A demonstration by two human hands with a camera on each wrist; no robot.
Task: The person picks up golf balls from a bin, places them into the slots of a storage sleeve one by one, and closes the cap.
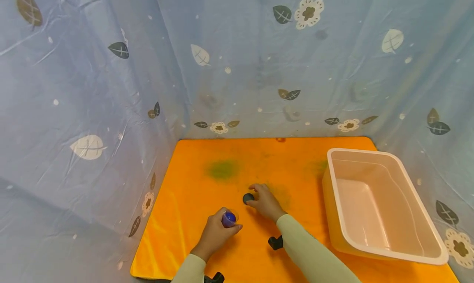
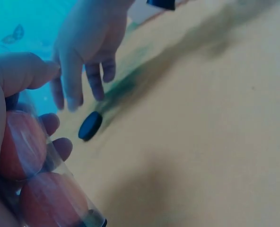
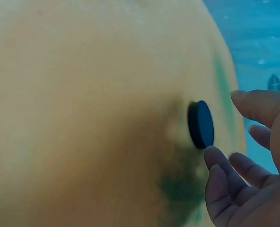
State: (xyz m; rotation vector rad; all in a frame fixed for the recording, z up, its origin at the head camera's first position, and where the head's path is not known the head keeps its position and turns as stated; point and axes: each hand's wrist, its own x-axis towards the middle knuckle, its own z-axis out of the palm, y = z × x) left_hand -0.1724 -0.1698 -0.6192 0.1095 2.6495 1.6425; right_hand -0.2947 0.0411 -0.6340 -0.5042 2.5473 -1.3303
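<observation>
My left hand (image 1: pixel 218 227) grips a clear plastic tube (image 1: pixel 226 222) around its side. A blue ball (image 1: pixel 231 216) shows at the tube's upper end in the head view. Two reddish balls (image 2: pixel 24 146) show through the tube wall in the left wrist view, partly hidden by the hand. Ahead of the tube is a round black lid (image 3: pixel 201 125), close over the orange cloth. Beside it my right hand (image 1: pixel 265 201) has its fingers spread and loosely bent, thumb and fingertips right at the lid's edge and not closed on it.
A large pale pink plastic tub (image 1: pixel 335 196) stands at the right of the table. An orange cloth (image 1: pixel 192 168) with greenish stains covers the tabletop. Blue curtains (image 1: pixel 237 81) with leaf and flower prints hang along the back and both sides.
</observation>
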